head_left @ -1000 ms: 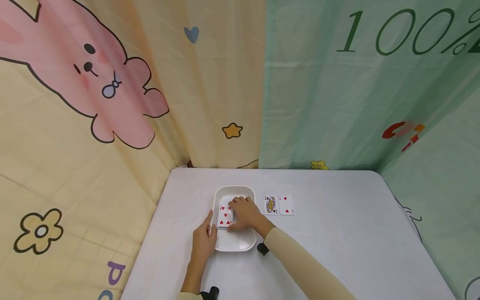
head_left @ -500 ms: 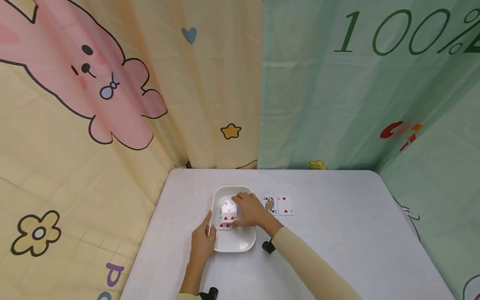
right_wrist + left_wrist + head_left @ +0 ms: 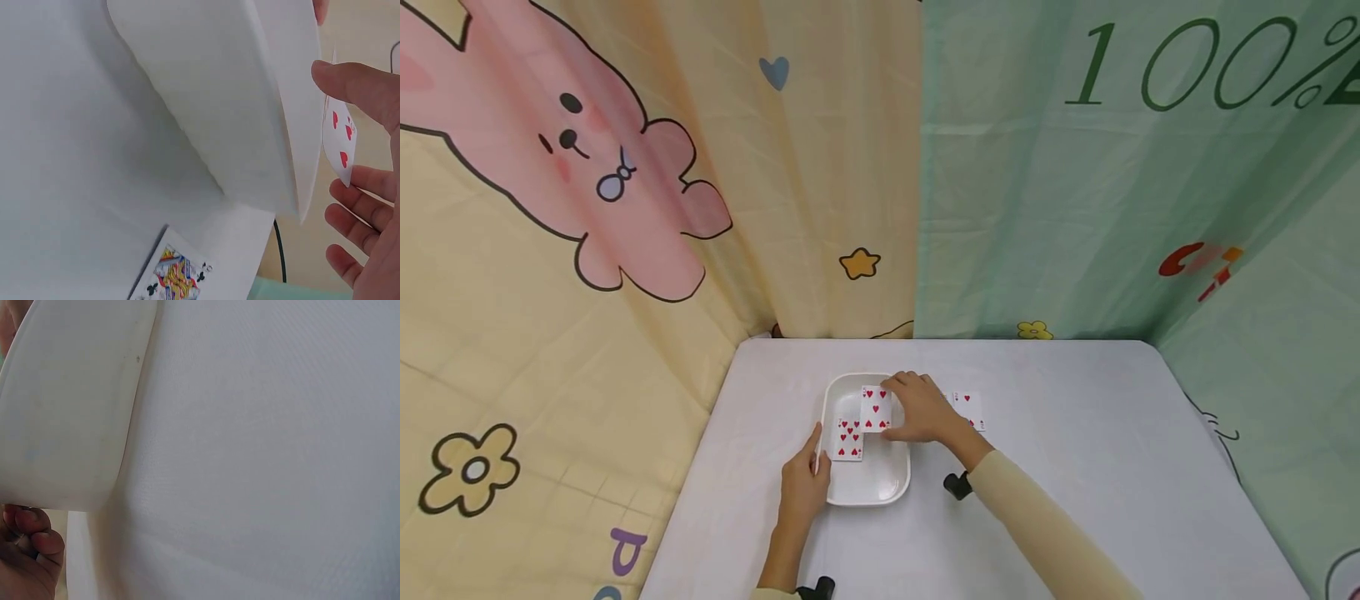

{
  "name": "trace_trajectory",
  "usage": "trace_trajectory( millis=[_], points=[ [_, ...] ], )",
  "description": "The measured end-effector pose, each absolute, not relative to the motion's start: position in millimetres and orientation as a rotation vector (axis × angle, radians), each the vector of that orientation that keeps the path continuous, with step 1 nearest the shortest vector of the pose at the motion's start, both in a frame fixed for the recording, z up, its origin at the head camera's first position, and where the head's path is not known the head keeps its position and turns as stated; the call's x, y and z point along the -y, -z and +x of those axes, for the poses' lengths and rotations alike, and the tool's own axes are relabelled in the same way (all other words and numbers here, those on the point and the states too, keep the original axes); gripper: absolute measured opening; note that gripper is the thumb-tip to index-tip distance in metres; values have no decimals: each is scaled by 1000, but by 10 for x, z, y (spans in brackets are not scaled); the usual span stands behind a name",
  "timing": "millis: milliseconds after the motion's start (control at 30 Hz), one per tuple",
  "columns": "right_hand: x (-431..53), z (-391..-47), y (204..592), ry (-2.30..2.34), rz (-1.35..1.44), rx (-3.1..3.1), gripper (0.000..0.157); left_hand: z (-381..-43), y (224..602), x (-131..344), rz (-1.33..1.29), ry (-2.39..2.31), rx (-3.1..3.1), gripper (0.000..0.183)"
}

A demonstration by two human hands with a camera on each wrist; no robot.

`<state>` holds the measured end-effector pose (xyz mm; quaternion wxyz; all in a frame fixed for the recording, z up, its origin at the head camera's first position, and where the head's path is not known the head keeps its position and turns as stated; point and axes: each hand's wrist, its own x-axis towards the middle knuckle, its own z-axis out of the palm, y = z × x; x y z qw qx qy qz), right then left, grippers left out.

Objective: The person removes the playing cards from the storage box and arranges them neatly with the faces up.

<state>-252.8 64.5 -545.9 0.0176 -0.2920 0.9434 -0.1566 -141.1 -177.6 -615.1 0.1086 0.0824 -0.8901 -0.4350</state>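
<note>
Cards [image 3: 876, 408] show four faces: one held, one in tray [image 3: 868, 493], two outside.

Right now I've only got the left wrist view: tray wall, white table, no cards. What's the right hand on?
Observer: The right hand holds a five of hearts by its edge.
Operator: Copy. Any card lying in the tray?
Observer: Yes, the head view shows a face-up card with more hearts in the white tray, on the side nearer the left hand. Can't tell if others are under it.
</note>
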Motion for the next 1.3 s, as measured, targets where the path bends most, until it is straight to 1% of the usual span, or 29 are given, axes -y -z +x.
trace_trajectory(
  millis=[133,333,500,633,800,1033,1300],
  points=[
    [-936,-2582,5362,518,-817,-2971,84,-1403,6139,1769,265,1285,2635,55],
    [-1508,-2685,5279,546,-700,-3004,86,-1387,6123,1767,265,1298,2635,56],
    [-1973,-2737,5313,507,-601,-2989,85,-1379,6130,1754,266,1291,2627,56],
    [-2249,-2731,5389,461,-497,-2956,85,-1380,6123,1742,265,1301,2628,55],
    [-2463,-2697,5547,407,-427,-2895,84,-1387,6106,1745,282,1299,2634,55],
    [-2599,-2670,5741,382,-345,-2821,86,-1402,6098,1769,227,1286,2604,54],
    [-2690,-2612,5863,427,-354,-2824,84,-1404,6082,1766,242,1300,2632,55]
  ],
)
